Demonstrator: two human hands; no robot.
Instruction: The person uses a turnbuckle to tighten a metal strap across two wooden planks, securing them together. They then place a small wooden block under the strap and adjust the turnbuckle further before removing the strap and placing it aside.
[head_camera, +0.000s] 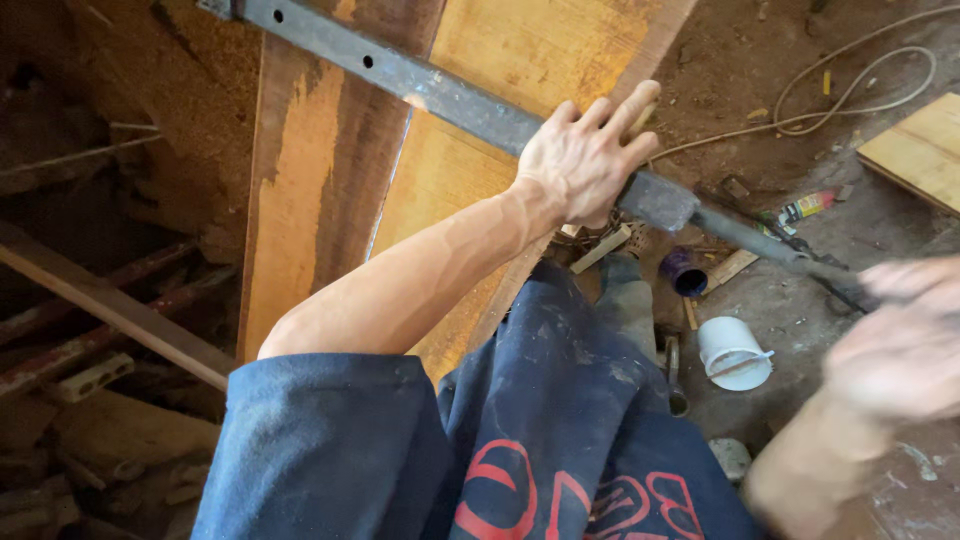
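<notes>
- Across the upper middle of the head view, a long grey metal bar clamp (400, 75) runs diagonally from the top left down toward the right, lying over two orange-brown wooden boards (470, 150) set edge to edge.
- The left hand (585, 160) rests on the bar near the boards' right edge, palm down, fingers spread and stretched out flat rather than curled; it presses on the bar and the board edge more than it grips them.
- Just right of that hand sits the clamp's blocky grey head (658, 200), and from it a thinner dark rod (760, 240) carries on down to the right.
- The right hand (895, 340) is at the right edge, close to the rod's far end, and heavily blurred. Whether it is open or closed, or has hold of the rod, I cannot tell.
- Below the arms hangs the person's dark blue shirt (560, 430) with red print.
- On the dirt floor beside the boards lie a white plastic cup (733, 352), a small purple cup (686, 270), a tube with a red and yellow label (806, 207) and a loop of pale cable (850, 95).
- Another pale board (922, 148) lies at the upper right, well apart from the clamp.
</notes>
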